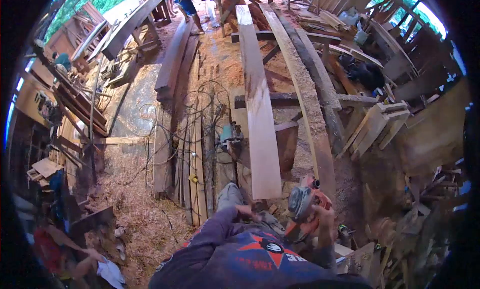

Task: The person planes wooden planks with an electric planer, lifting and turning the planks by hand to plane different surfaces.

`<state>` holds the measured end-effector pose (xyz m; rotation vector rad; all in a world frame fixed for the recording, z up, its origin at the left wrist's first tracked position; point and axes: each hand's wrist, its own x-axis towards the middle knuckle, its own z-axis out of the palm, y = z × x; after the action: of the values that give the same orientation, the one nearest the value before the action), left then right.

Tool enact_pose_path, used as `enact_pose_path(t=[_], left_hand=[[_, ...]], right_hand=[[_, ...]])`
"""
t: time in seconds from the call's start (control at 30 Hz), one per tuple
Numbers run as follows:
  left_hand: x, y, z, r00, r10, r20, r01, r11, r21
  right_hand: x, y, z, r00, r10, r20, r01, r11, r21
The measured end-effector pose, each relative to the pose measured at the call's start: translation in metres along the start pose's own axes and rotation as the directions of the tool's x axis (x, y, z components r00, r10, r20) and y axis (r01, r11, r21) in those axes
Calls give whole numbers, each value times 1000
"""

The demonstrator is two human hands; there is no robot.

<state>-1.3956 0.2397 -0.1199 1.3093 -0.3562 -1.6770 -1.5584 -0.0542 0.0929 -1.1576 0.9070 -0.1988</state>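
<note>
My right hand [326, 218] is closed around the handle of a red and grey power planer [302, 209], held up beside the near end of a long board with shavings on it [307, 96]. My left hand [246, 212] is low in front of my body, close to my leg; its fingers are blurred and partly hidden, so I cannot tell what they do. Just ahead of it ends a wide, pale plank [260, 114], which lies lengthwise on wooden supports. A teal power tool [229, 135] rests to the left of this plank.
Tangled black cables [185, 119] run over timbers [197, 184] on the left. Wood shavings [135, 204] cover the ground. Stacked short planks [377, 124] stand at right. Another person [186, 6] is at the far end; a second person's arm [75, 244] shows at lower left.
</note>
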Motion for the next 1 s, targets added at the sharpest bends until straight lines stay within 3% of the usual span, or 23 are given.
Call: enact_pose_path(t=[0.07,0.13,0.17,0.2,0.23,0.27,0.33,0.37,0.4,0.47,0.5,0.53,0.6,0.67,0.7,0.73,0.77,0.8,0.83,0.87,0.93,0.97,1.0], left_hand=[[24,-63,1,998,54,-24,-36,867,496],[59,-118,2,983,178,-34,-94,661,744],[41,-88,18,981,191,23,-150,688,710],[19,-50,30,977,198,74,-196,719,666],[7,-40,31,983,173,62,-170,737,654],[0,-34,34,984,162,72,-161,641,751],[-13,-9,37,980,160,116,-173,413,894],[-32,11,30,985,165,58,-133,489,862],[-61,34,18,986,168,-3,-93,558,825],[-50,-17,-51,941,204,-268,150,458,876],[-43,-67,-98,825,470,-315,14,539,842],[-107,-9,-111,749,482,-454,200,489,849],[-138,-27,-188,643,522,-560,214,580,786],[-220,-6,-217,271,743,-612,79,616,784],[-241,-16,-233,178,740,-649,78,647,759],[-260,-26,-252,92,734,-673,84,667,740],[-279,-36,-270,72,715,-696,80,691,718],[-297,-48,-279,65,711,-700,186,681,708],[-313,-63,-283,78,708,-702,291,657,696],[-326,-84,-288,111,690,-716,288,667,687],[-351,-116,-321,65,754,-654,384,586,714],[-375,-114,-337,42,756,-654,380,593,710],[-399,-108,-347,24,751,-660,368,607,704]], right_hand=[[-28,-6,16,995,97,-16,-95,991,90],[-44,-17,45,998,48,-41,-43,993,112],[-37,-16,53,998,52,-34,-48,992,117],[-28,-10,61,976,-208,-58,213,972,97],[-31,-17,77,972,-231,-49,236,958,164],[-33,-25,94,966,-254,-41,257,939,231],[-41,-89,142,993,-120,-22,122,980,157],[-39,-105,167,983,-180,-45,177,982,-68],[-24,-106,180,984,-170,-47,166,982,-92],[7,-107,207,939,-331,90,336,834,-438],[17,-111,225,915,-375,148,393,744,-541],[23,-122,251,985,-172,18,153,821,-550],[51,-126,298,996,21,-92,-70,820,-568],[120,-90,308,946,-231,225,310,844,-438],[161,-67,302,939,-215,267,322,822,-469],[205,-40,287,921,-310,236,388,777,-495],[220,-35,303,910,-346,227,414,748,-519],[237,-30,319,898,-383,219,438,716,-544],[239,-23,337,907,-407,106,390,721,-573],[229,-14,344,904,-426,-28,328,735,-594],[267,19,302,797,-570,198,511,462,-725],[263,10,318,925,-378,-41,293,777,-557],[257,-4,327,973,-95,-209,31,957,-290]])
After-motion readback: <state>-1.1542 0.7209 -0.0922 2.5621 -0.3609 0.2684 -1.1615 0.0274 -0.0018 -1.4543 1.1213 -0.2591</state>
